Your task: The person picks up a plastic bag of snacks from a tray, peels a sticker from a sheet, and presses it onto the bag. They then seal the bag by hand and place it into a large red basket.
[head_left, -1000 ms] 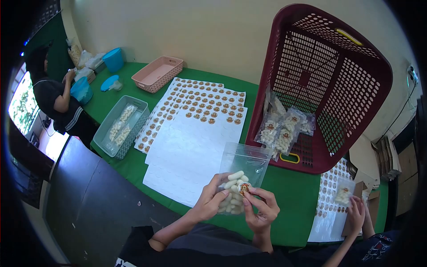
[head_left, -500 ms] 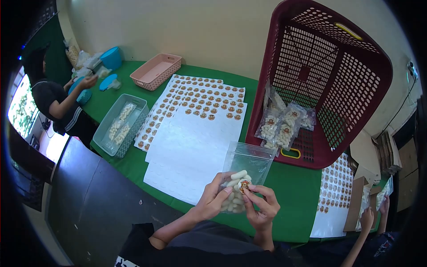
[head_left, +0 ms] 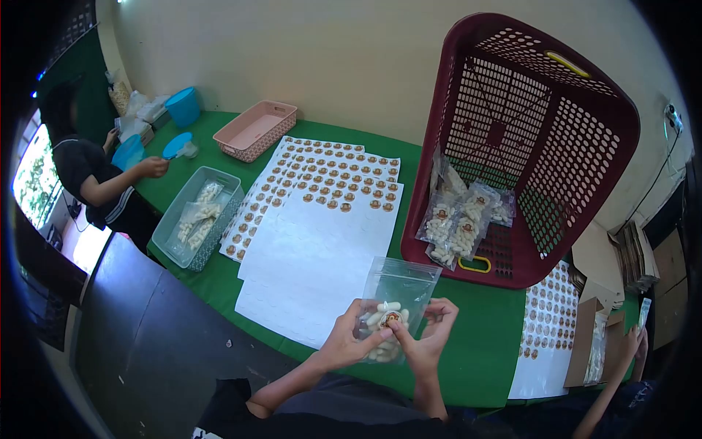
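Note:
A clear zip bag [head_left: 402, 284] of whitish, capsule-like pieces is upright in front of me, over the near table edge. My left hand [head_left: 346, 340] is closed on its lower left side, thumb across the front. From the right, my right hand [head_left: 425, 338] grips the same bag, fingers curled at its edge and behind it. Its thumb presses a round brown-and-gold sticker [head_left: 390, 317] on the bag's front, partly covering it. Left of the bag lie white sticker sheets [head_left: 322, 241], bare in their lower part.
A maroon basket [head_left: 504, 274] lies tipped, holding labelled bags [head_left: 468, 219]. Leftward stand a green-grey tub [head_left: 235, 192] with bags and a pink basket [head_left: 256, 132]. One co-worker [head_left: 91, 172] stands far left; another's hands [head_left: 635, 344] are at right by a cardboard box [head_left: 581, 344].
The sticker, pinched in my right fingers before, is now flat under my right thumb. My right hand has closed around the bag's right side. The left co-worker's hand has moved lower.

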A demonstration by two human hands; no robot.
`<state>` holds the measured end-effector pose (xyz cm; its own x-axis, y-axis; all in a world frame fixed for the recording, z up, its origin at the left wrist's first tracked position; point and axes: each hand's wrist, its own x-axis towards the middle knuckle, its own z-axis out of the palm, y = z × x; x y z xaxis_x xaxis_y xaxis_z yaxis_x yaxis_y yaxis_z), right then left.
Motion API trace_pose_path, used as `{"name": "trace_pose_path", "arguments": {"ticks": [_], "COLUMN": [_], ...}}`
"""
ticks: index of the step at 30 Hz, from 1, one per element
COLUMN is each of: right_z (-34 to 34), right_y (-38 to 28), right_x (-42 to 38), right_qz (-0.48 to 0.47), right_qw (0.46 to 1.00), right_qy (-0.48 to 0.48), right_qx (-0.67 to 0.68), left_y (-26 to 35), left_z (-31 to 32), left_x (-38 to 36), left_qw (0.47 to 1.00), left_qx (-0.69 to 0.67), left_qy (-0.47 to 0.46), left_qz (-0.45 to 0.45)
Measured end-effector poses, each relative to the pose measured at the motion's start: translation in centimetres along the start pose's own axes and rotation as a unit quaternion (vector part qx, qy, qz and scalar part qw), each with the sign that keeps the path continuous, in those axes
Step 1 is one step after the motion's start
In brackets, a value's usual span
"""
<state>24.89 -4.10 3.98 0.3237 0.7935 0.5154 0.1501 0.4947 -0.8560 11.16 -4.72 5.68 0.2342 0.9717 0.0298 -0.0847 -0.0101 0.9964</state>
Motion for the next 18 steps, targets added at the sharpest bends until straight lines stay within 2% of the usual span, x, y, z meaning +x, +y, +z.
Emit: {"name": "trace_pose_path", "arguments": {"ticks": [1,2,3,4,5,7,12,14,15,17,18], "right_z": [-0.2,-0.5,-0.9,-1.2,-1.3,-1.4,-1.2,-0.7,-0.7,-0.8,-0.8], "right_y": [0.4,0.8,0.9,0.7,0.5,0.3,2.0,1.2,1.0,0.8,1.0], "right_x": [-0.1,-0.2,-0.2,0.2,0.3,0.2,-0.4,-0.4,-0.1,0.2,0.2], "right_qz": [-0.002,0.134,0.265,0.321,0.318,0.325,0.266,0.308,0.306,0.320,0.319], "right_qw": [1.000,0.985,0.939,0.897,0.898,0.880,0.908,0.897,0.897,0.895,0.895], "right_qy": [0.000,-0.074,-0.146,-0.227,-0.228,-0.293,-0.312,-0.237,-0.239,-0.244,-0.245], "right_qx": [0.000,0.083,0.163,0.201,0.201,0.185,0.087,0.212,0.212,0.190,0.190], "left_y": [-0.1,-0.2,-0.2,-0.2,-0.3,-0.7,-2.4,-2.2,-2.4,-3.0,-2.1], "left_z": [-0.1,-0.2,-0.3,-0.5,-0.6,-0.6,-1.2,-1.2,-1.2,-1.4,-1.7], "left_x": [0.0,0.0,0.0,0.0,0.0,0.1,0.4,0.5,0.6,0.8,0.8], "left_qw": [1.000,1.000,1.000,0.999,0.997,0.997,0.998,0.998,0.998,0.995,0.986], "left_qx": [-0.004,-0.007,-0.008,-0.013,-0.018,-0.014,0.022,-0.018,-0.017,0.007,-0.008], "left_qy": [-0.014,-0.027,-0.027,-0.043,-0.059,-0.055,-0.058,-0.048,-0.047,-0.102,-0.160], "left_qz": [0.004,0.009,0.011,-0.015,-0.041,-0.043,-0.031,-0.043,-0.040,-0.011,-0.042]}}
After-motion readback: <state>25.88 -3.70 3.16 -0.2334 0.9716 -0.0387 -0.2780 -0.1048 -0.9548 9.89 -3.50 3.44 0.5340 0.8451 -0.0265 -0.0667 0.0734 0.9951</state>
